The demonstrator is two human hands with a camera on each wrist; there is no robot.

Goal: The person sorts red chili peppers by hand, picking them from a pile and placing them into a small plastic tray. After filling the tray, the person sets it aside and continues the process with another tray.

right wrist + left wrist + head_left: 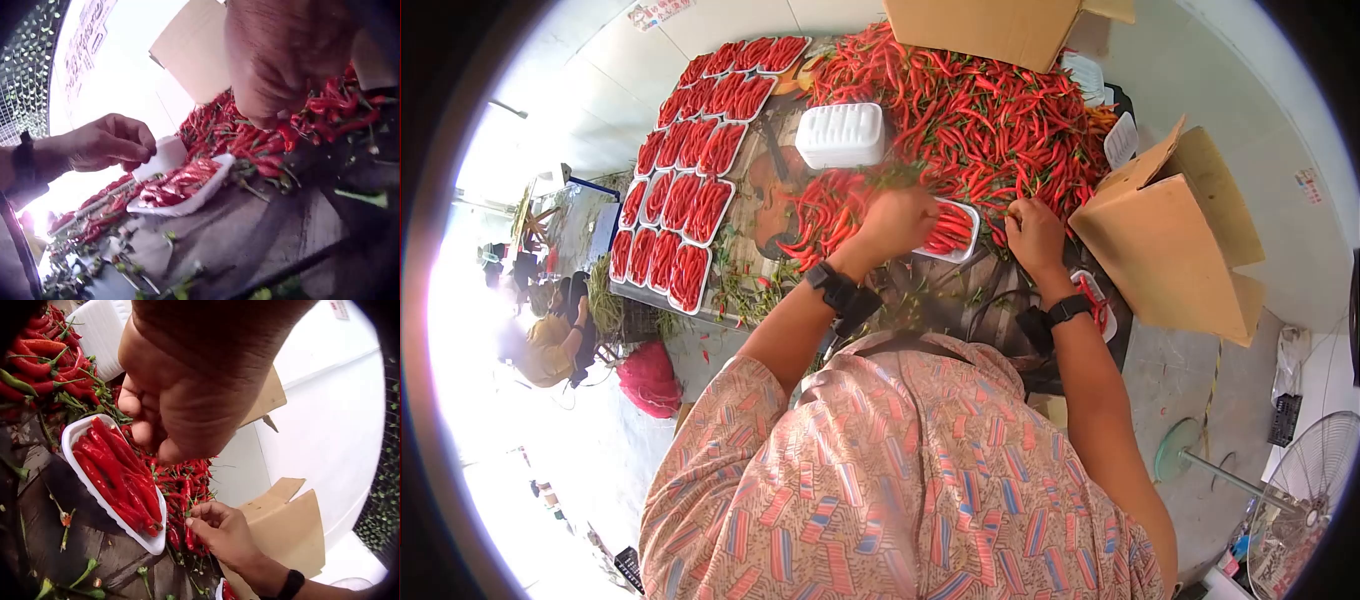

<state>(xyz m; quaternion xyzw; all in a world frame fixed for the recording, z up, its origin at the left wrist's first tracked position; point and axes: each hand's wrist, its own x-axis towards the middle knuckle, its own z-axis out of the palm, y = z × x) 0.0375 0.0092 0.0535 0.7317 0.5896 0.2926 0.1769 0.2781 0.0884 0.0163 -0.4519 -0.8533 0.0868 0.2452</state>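
Observation:
Over the near side of the table my left hand (897, 222) hovers beside a white foam tray (156, 545). Its fingers are loosely curled, and nothing shows between them in the left wrist view. Red chili peppers (115, 478) lie lengthwise in that tray. My right hand (226, 536), at the near edge of a big chili heap (1000, 120), pinches a red chili pepper (189, 536) between thumb and fingers near its green stem. In the right wrist view the right hand (284, 62) hides most of its own fingertips.
Rows of filled chili trays (690, 145) cover the table's left side. A stack of white trays (840, 135) stands behind my left hand. Cardboard boxes (1165, 255) stand at the right and back. Loose stems litter the near edge; a fan (1305, 510) is at lower right.

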